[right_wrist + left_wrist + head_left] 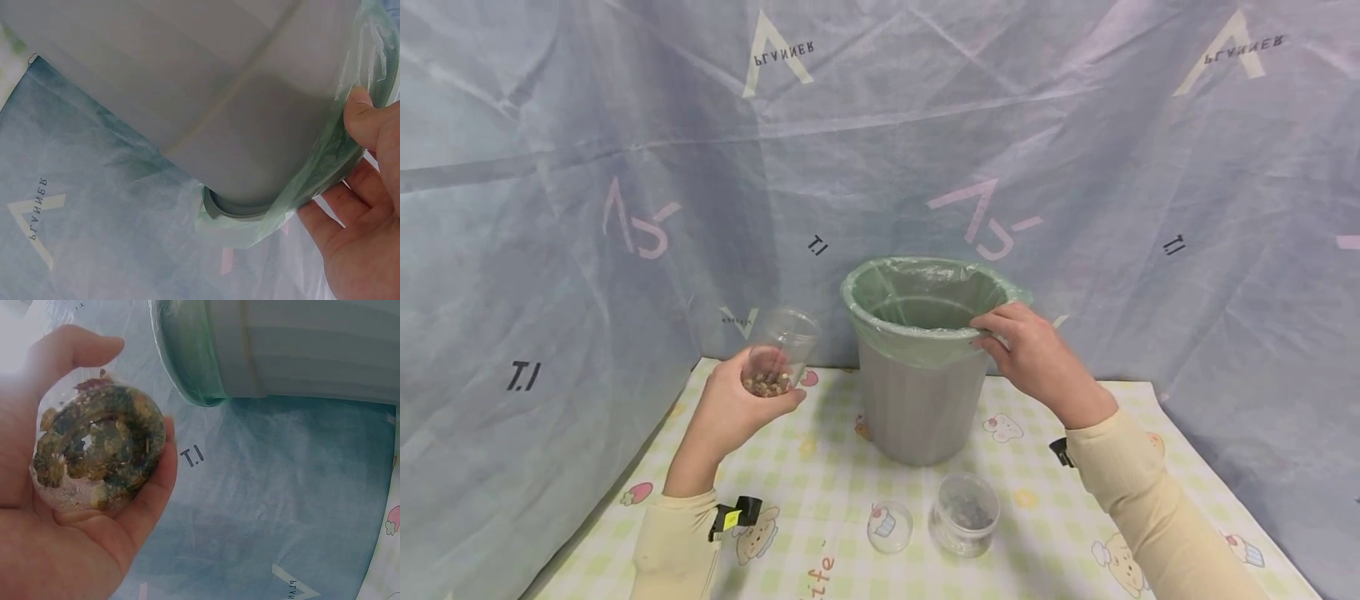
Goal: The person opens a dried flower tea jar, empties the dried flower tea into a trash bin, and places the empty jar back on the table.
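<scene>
My left hand [727,410] grips a clear plastic jar [796,327], lidless and tilted, left of a grey trash bin [917,408]. Brownish dried bits [767,384] lie in the bottom of the jar. In the left wrist view the jar's base [100,450] faces the camera, with fingers curled around it. A thin green bin liner [891,343] is folded over the bin's rim. At the right side of that rim, my right hand [1037,357] pinches the liner and edge, thumb outside and fingers inside, as the right wrist view shows.
In front of the bin stands a second clear jar [964,533] with greyish contents. Beside it on the left lies a round clear lid [890,527]. A checked tablecloth [820,492] covers the table, and a blue-grey cloth curtain [865,167] surrounds it.
</scene>
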A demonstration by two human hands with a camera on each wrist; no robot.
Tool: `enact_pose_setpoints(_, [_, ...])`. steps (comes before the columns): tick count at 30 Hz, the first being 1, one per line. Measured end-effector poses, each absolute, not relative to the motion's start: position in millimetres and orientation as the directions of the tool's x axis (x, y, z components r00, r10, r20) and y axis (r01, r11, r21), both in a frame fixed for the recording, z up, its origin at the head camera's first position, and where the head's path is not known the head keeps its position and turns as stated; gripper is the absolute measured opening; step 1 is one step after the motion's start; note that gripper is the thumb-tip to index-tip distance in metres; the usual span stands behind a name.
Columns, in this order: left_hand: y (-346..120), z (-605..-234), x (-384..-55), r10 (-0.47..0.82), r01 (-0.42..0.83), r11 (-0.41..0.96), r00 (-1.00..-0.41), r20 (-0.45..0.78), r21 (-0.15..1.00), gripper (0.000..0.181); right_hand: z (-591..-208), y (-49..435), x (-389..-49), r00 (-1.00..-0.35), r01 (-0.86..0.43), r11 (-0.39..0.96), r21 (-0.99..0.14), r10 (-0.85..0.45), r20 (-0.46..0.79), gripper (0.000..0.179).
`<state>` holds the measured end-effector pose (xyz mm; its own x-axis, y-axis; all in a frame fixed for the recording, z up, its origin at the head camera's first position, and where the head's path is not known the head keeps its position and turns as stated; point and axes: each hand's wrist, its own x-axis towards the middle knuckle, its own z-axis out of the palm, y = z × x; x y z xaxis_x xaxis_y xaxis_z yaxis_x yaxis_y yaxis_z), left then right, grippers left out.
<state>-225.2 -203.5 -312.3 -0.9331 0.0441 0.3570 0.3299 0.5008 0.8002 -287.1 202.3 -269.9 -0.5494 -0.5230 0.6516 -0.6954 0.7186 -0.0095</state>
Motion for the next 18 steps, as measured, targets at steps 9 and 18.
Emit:
enact_pose_setpoints(9, [-198, -301, -232, 0.024, 0.321, 0.526, -0.931, 0.363, 0.788, 0.067, -271, 204, -287, -0.544, -0.697, 0.717, -0.011, -0.519, 0.66, 0.027])
enact_pose_setpoints(18, [-188, -273, -244, 0.048, 0.336, 0.586, -0.922, 0.383, 0.737, 0.055, -272, 202, -289, -0.531, -0.706, 0.708, -0.008, -0.522, 0.667, 0.027])
